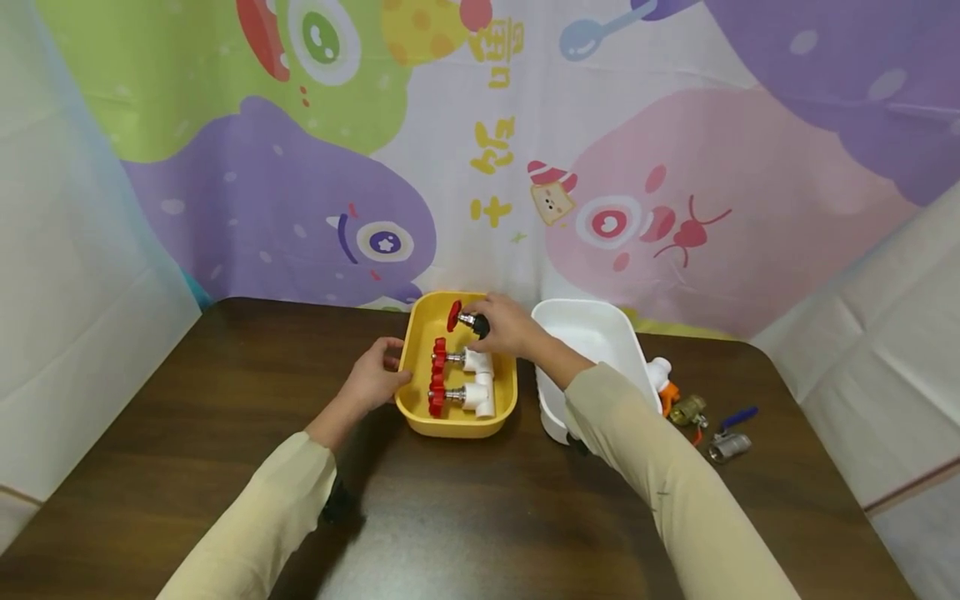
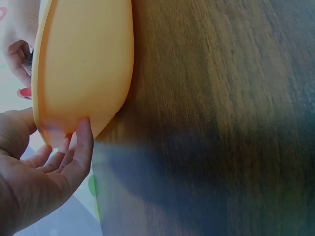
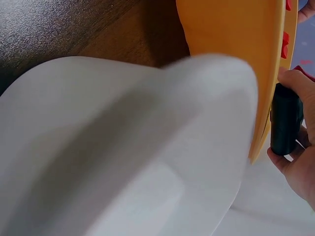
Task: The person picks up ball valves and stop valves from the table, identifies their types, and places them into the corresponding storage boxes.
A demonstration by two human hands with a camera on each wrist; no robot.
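Observation:
Over the back of a yellow tray, my right hand holds a black valve with a red handwheel that points left. In the right wrist view, the thumb and fingers clasp the valve's dark body beside the tray wall. My left hand grips the tray's left rim. The left wrist view shows its thumb at the rim and its fingers against the outer wall. Inside the tray lie two white valves, one farther back and one nearer, both with red handwheels facing left.
A white tray stands just right of the yellow one, under my right forearm. Beyond it lie a white valve with an orange handle, a brass valve and a silver ball valve with a blue lever. A printed curtain hangs behind the table.

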